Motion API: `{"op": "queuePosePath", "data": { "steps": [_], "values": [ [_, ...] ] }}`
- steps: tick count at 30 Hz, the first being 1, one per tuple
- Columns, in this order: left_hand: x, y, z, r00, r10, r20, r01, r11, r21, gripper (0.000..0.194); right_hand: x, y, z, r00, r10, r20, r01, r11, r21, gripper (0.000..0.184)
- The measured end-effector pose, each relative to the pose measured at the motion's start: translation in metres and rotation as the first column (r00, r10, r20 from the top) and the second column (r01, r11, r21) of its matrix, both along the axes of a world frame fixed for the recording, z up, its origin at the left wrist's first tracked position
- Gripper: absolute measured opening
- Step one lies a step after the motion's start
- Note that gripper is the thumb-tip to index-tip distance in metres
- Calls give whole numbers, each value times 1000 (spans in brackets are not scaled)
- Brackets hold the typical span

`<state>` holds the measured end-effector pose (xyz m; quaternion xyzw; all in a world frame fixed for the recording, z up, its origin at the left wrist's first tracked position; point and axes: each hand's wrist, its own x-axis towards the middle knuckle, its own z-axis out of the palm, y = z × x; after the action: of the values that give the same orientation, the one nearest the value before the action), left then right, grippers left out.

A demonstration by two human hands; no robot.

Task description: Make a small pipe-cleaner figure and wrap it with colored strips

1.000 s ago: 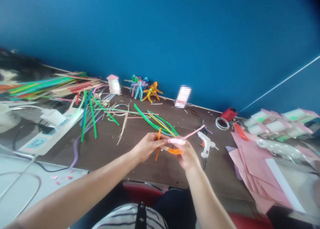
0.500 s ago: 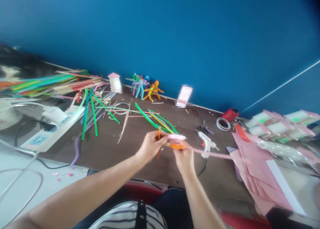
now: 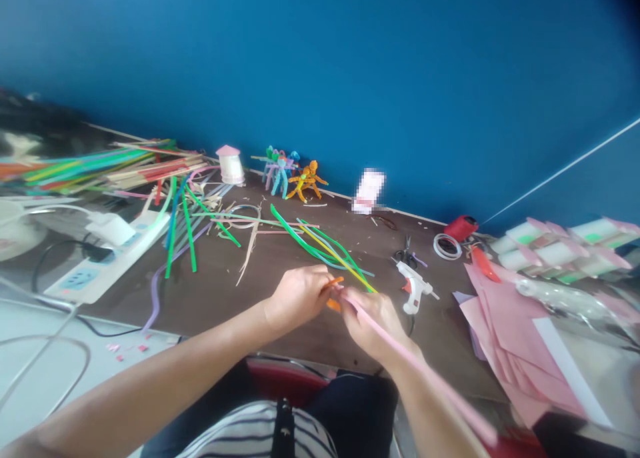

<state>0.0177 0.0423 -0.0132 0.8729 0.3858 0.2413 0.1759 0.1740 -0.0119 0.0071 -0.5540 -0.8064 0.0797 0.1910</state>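
My left hand (image 3: 297, 297) and my right hand (image 3: 373, 321) meet low over the brown tabletop (image 3: 210, 298). Between them, the left fingers pinch an orange pipe cleaner (image 3: 334, 286), largely hidden by both hands. A pink pipe cleaner (image 3: 425, 368) leaves my right fingers and slants down across my right forearm toward the lower right. Loose green and yellow pipe cleaners (image 3: 325, 248) lie just beyond my hands. A white hot glue gun (image 3: 414, 286) rests to the right of my right hand.
Scissors (image 3: 406, 251) lie beyond the glue gun. Pink paper sheets (image 3: 510, 318) cover the right side, and a white power strip (image 3: 107, 261) sits at the left. A bundle of pipe cleaners (image 3: 100, 165) and small pipe-cleaner figures (image 3: 300, 181) stand along the blue wall.
The pink pipe cleaner has swung from pointing right, past the glue gun, to slanting down over my right forearm. My hands have dropped lower, and the orange piece is now mostly hidden.
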Motion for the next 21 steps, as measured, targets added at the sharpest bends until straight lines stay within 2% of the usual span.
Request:
{"op": "queuePosePath", "data": {
  "steps": [2,5,7,10,12,17,21],
  "values": [
    [-1,-1,1,995,-83,-48,84,996,18,17,1,1,1,999,-39,-26,39,999,-1,20],
    [-4,1,5,982,-171,-76,172,985,5,14,3,6,-4,964,-120,-237,108,992,-61,9],
    [-6,3,7,973,-224,-60,225,974,7,17,4,9,-9,872,-173,-458,105,980,-170,4],
    [-9,7,8,960,-280,-16,280,960,9,17,3,14,-13,652,-280,-704,-6,927,-375,8],
    [-10,8,7,956,-293,13,293,956,8,15,1,15,-12,547,-349,-761,-86,881,-466,11],
    [-12,8,4,941,-330,73,329,944,24,16,-3,17,-9,453,-416,-788,-179,824,-538,18],
    [-12,6,5,929,-318,191,332,942,-43,13,-3,20,-12,308,-512,-802,-272,761,-589,17]
  ]
}}
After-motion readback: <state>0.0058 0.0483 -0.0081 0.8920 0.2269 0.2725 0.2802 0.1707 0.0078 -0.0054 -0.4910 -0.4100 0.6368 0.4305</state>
